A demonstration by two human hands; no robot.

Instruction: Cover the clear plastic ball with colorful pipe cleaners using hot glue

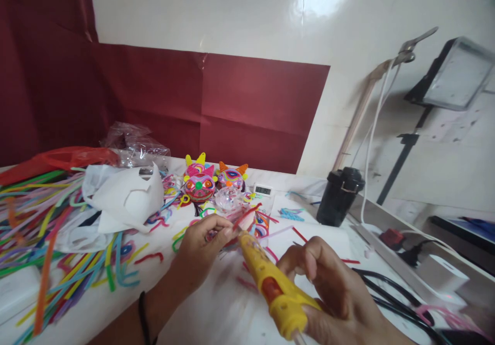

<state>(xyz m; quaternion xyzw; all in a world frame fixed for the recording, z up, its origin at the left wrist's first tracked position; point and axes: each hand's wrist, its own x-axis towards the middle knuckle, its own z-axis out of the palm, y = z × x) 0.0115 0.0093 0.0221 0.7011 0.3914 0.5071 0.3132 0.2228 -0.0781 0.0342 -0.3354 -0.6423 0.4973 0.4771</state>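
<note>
Gripping a yellow glue gun [270, 283] in a closed right hand [332, 293], the person aims its nozzle up and leftward at the piece held by the left hand [201, 247]. The left hand pinches a red pipe cleaner [245, 217] between fingertips, just beyond the nozzle tip; whether tip and strand touch cannot be told. The gun's long axis runs from the near right edge of the counter [232, 309] toward its middle, diagonal to the strand, which slants up toward the far side. The left hand is nearer the strand; the right stands behind, along the gun body. Past the hands, mid-counter, sit colourful finished figures [201, 182]. Loose pipe cleaners [46, 231] cover the left edge. A black jar [340, 195] stands toward the right edge.
</note>
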